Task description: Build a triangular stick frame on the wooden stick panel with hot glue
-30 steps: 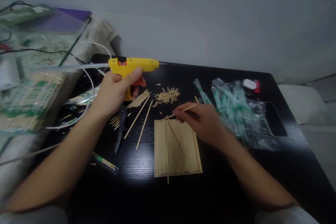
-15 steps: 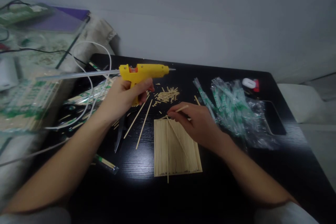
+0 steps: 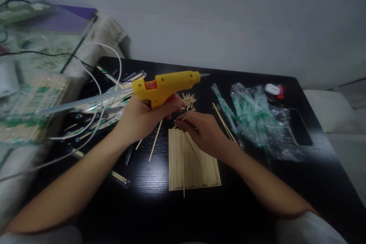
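My left hand [image 3: 144, 116] is wrapped round the handle of a yellow hot glue gun [image 3: 170, 84], whose metal nozzle points right. A long translucent glue stick [image 3: 88, 101] juts from its back. In my right hand [image 3: 207, 131], a thin wooden stick [image 3: 188, 114] is pinched between thumb and fingers, close under the glue gun. Beneath that hand lies a flat panel of sticks set side by side [image 3: 175, 164]. One loose stick [image 3: 184, 192] lies along it, past its near edge. A pile of short cut stick pieces [image 3: 189, 101] is partly hidden behind my hands.
Wrapped chopsticks [image 3: 111, 112] and a white cable [image 3: 100, 87] crowd the left of the black table [image 3: 243, 206]. Empty plastic wrappers [image 3: 254, 116], a phone [image 3: 299, 126] and a white earphone case [image 3: 272, 89] lie right. A dark blade [image 3: 129, 155] lies left of the panel.
My left hand has brought the glue gun right and nearer, its nozzle now tilted slightly up. My right hand has shifted a little left and away from me with the stick.
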`<state>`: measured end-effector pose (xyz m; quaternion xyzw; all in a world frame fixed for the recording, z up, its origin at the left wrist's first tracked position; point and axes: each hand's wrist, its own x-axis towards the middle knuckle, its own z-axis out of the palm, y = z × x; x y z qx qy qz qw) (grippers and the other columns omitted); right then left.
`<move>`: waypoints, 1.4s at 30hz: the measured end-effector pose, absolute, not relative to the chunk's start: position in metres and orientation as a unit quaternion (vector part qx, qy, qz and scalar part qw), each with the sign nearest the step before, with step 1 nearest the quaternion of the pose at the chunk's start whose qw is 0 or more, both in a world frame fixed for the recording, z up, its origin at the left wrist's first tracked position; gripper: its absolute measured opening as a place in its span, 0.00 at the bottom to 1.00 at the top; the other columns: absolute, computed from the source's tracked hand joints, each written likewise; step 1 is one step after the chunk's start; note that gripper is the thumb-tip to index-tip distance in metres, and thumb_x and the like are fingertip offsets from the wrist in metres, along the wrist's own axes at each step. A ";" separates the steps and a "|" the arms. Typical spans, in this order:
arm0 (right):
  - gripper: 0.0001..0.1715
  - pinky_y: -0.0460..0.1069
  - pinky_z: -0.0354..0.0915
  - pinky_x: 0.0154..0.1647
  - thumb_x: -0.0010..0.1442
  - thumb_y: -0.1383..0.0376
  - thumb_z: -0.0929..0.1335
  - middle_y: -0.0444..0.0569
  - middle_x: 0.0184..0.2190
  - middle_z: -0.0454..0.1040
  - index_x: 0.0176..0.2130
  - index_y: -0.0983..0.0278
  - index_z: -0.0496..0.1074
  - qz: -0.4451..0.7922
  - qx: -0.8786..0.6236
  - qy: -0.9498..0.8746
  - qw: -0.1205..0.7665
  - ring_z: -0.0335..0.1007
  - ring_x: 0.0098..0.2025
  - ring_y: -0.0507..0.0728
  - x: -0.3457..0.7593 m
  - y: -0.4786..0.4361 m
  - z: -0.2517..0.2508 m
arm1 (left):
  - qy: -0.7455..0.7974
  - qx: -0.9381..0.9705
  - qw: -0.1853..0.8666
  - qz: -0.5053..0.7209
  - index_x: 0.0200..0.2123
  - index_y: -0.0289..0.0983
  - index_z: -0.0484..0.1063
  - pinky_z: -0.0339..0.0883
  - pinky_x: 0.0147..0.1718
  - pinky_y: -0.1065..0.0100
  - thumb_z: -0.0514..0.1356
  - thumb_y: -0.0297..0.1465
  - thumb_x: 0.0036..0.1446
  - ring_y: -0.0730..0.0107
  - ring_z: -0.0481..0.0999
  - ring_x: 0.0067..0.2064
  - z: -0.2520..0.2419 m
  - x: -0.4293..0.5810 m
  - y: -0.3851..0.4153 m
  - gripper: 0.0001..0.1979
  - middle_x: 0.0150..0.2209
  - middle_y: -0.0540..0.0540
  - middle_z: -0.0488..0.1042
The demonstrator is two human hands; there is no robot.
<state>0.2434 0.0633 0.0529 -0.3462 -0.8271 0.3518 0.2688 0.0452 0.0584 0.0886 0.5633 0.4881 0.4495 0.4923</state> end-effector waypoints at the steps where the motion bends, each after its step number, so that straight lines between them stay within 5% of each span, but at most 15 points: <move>1: 0.14 0.48 0.66 0.37 0.74 0.61 0.64 0.46 0.32 0.77 0.38 0.64 0.74 0.350 -0.343 -0.828 0.271 0.73 0.32 0.52 0.243 0.063 0.053 | 0.484 0.565 0.495 0.449 0.33 0.39 0.78 0.75 0.32 0.69 0.67 0.37 0.60 0.67 0.80 0.35 0.088 0.046 0.058 0.08 0.37 0.46 0.82; 8: 0.15 0.49 0.68 0.41 0.75 0.60 0.63 0.50 0.36 0.78 0.40 0.64 0.74 0.360 -0.348 -0.823 0.269 0.75 0.37 0.55 0.240 0.060 0.044 | 0.487 0.552 0.506 0.450 0.34 0.41 0.79 0.79 0.38 0.66 0.75 0.33 0.49 0.64 0.83 0.39 0.089 0.051 0.054 0.11 0.37 0.49 0.83; 25: 0.10 0.49 0.68 0.42 0.73 0.63 0.66 0.50 0.38 0.81 0.46 0.63 0.77 0.364 -0.350 -0.831 0.231 0.77 0.38 0.55 0.236 0.063 0.030 | 0.518 0.584 0.457 0.427 0.32 0.43 0.76 0.78 0.34 0.68 0.73 0.32 0.50 0.66 0.82 0.35 0.089 0.055 0.053 0.09 0.34 0.52 0.82; 31: 0.02 0.48 0.65 0.40 0.67 0.67 0.72 0.47 0.35 0.80 0.39 0.64 0.77 0.361 -0.409 -0.825 0.145 0.75 0.36 0.53 0.253 0.072 0.040 | 0.516 0.603 0.429 0.432 0.33 0.43 0.73 0.76 0.32 0.68 0.74 0.34 0.49 0.67 0.82 0.34 0.088 0.057 0.054 0.13 0.33 0.53 0.82; 42: 0.14 0.49 0.57 0.29 0.62 0.71 0.72 0.46 0.26 0.76 0.27 0.62 0.68 0.327 -0.495 -0.805 0.009 0.71 0.28 0.54 0.260 0.044 0.038 | 0.495 0.635 0.424 0.414 0.32 0.44 0.69 0.74 0.28 0.68 0.73 0.31 0.50 0.67 0.81 0.31 0.094 0.058 0.054 0.13 0.31 0.53 0.81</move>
